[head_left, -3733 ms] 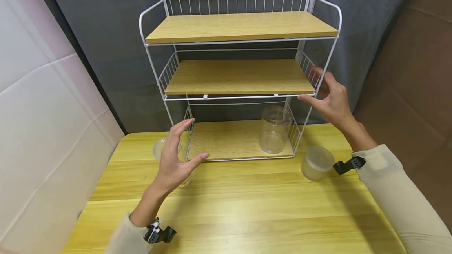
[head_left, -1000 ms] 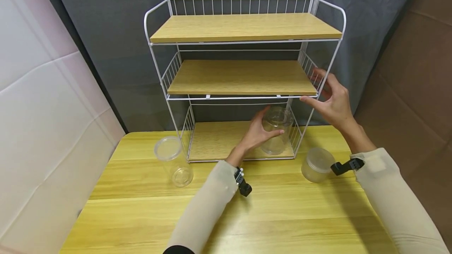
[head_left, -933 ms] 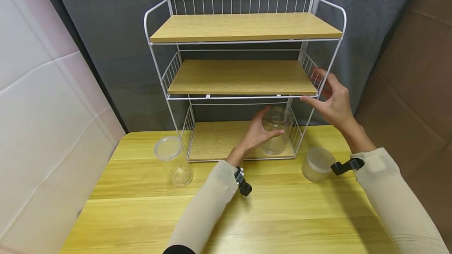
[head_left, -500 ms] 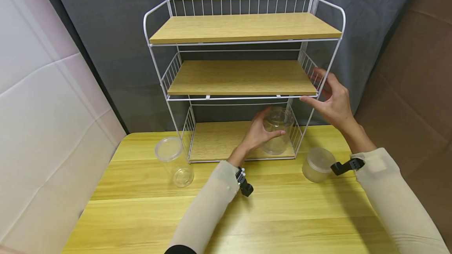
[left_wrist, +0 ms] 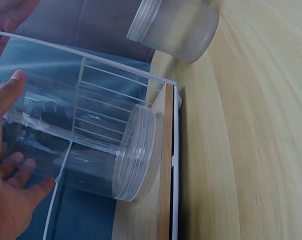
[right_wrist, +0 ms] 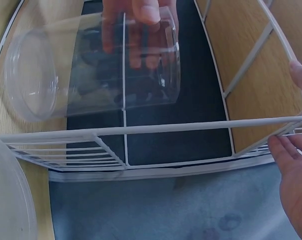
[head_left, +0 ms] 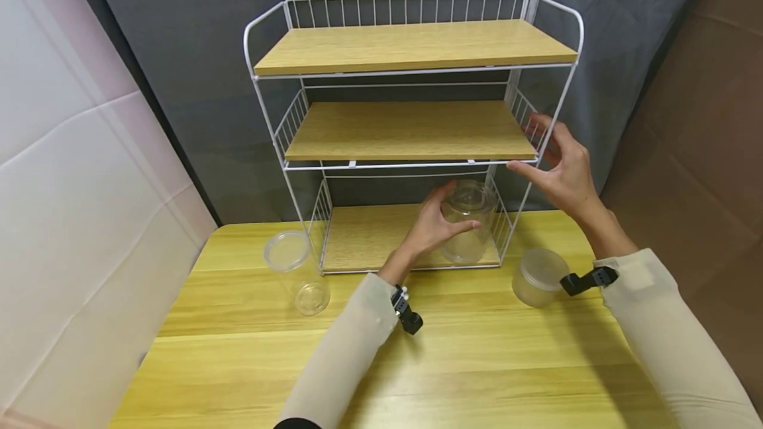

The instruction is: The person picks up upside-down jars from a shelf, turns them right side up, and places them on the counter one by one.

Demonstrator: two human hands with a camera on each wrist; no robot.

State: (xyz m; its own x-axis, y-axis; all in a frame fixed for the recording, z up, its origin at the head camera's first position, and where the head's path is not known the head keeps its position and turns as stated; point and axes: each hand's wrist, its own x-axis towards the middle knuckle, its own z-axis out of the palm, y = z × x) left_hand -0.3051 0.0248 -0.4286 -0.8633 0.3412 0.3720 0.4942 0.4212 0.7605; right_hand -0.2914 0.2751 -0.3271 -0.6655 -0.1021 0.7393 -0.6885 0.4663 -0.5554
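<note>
A clear, see-through jar [head_left: 467,243] stands upright at the right end of the bottom shelf board [head_left: 369,234], its ridged end [left_wrist: 136,152] down on the wood. Around its upper part my left hand [head_left: 430,225] is curled, thumb on the near side and fingers on the far side, as the right wrist view shows. My right hand [head_left: 563,174] holds the rack [head_left: 411,165] at the right front corner of the middle shelf. Its thumb lies at the front rail, while its fingers are behind the side wires.
Left of the rack, another clear jar [head_left: 298,277] stands on the wooden table [head_left: 453,376]. A frosted, lidded tub [head_left: 539,278] is on the table at right, close to the right wrist. The middle shelf board [head_left: 405,128] hangs low above the held jar.
Since the oldest frame, my left hand has moved right from the left jar and closed round the jar on the bottom shelf. Over the last second both hands stay nearly still.
</note>
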